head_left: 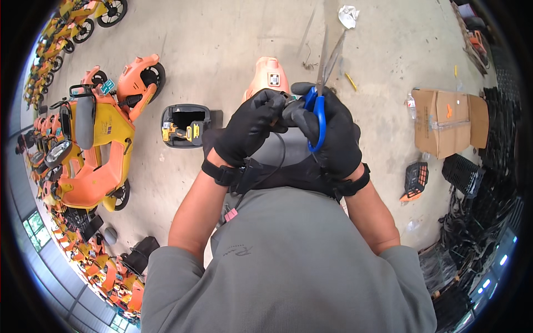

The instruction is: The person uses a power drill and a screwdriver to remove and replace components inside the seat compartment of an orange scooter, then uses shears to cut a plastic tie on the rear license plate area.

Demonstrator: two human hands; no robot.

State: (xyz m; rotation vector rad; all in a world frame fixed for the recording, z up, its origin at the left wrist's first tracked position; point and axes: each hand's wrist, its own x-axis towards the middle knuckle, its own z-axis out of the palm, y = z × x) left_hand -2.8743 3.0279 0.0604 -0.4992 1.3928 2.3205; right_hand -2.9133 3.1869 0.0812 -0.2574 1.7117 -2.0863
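Note:
My left hand (250, 125), in a black glove, is closed in a pinch near my chest's front; what its fingertips hold is too small and covered to name. Close beside it, my right hand (333, 130), also gloved in black, grips scissors by their blue handles (317, 119). The scissor blades (328, 61) stand apart and point away from me. A thin dark cable (283, 149) loops down below my left fingers; where its upper end goes is hidden. Beneath and beyond both hands are a grey seat (265, 149) and an orange scooter body part (267, 75).
A black open bin (165, 125) with a yellow-and-black power tool (191, 133) stands at left, near an orange-and-yellow scooter (105, 139). Rows of scooters line the far left. At right are a cardboard box (442, 122), a black basket (416, 177) and piled black parts (472, 222).

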